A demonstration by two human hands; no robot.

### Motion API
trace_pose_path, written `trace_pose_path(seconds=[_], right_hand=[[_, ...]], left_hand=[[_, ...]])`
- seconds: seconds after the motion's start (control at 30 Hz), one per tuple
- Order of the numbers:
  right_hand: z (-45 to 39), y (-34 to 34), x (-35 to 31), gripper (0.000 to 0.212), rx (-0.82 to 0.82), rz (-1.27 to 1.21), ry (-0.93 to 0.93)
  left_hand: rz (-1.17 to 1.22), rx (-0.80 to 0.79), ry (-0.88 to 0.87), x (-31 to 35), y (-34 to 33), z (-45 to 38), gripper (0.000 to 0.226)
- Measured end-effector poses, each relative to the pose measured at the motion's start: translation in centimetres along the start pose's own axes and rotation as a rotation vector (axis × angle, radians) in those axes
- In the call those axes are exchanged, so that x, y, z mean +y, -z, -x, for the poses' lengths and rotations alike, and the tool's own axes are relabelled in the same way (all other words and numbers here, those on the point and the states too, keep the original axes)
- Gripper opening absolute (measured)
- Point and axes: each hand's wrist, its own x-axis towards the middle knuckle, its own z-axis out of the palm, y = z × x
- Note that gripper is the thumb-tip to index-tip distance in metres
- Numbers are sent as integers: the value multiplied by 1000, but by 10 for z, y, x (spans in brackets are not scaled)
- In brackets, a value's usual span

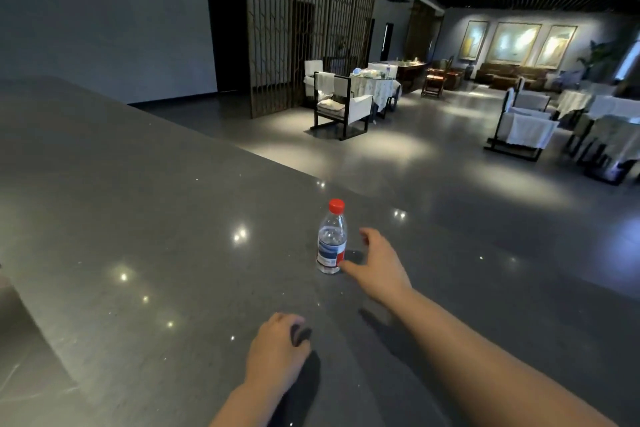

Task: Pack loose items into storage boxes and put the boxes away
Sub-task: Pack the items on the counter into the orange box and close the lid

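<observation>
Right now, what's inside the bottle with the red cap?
The clear plastic bottle with the red cap shows clear liquid, probably water, through its upper part. The blue, white and red label hides the middle.

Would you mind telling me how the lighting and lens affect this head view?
Head view: dim overall; ceiling lights glint on the counter; both hands cast dark shadows; bottle stays sharp; wide-angle lens bows the counter edge.

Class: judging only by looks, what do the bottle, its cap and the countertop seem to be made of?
Bottle: probably clear thin plastic, since it is see-through with glossy glints and a printed label.
Cap: likely red opaque plastic.
Countertop: seemingly polished dark grey stone or a stone-like composite, since it mirrors the ceiling lights as sharp spots.
</observation>
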Motion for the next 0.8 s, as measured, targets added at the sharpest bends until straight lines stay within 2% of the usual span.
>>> trace_pose_path(seconds=[0.07,0.17,0.37,0.53,0.67,0.8], right_hand=[[-29,-5,-15,83,18,-1,-6],[-69,-14,-29,84,21,-37,-71],[-99,-38,-21,63,-30,-146,-152],[-73,-26,-2,33,66,-64,-16],[-25,-5,23,29,230,-200,-26],[36,43,58,25,405,-318,-17]], left_hand=[[-67,-28,-4,-4,-1,-3,34],[-133,-34,-29,-8,-5,-4,36],[-155,-38,-37,-11,-6,-8,40],[-205,-90,-11,-2,-9,-9,41],[-154,-99,-56,14,-15,-1,38],[-85,-47,-220,49,-28,9,38]])
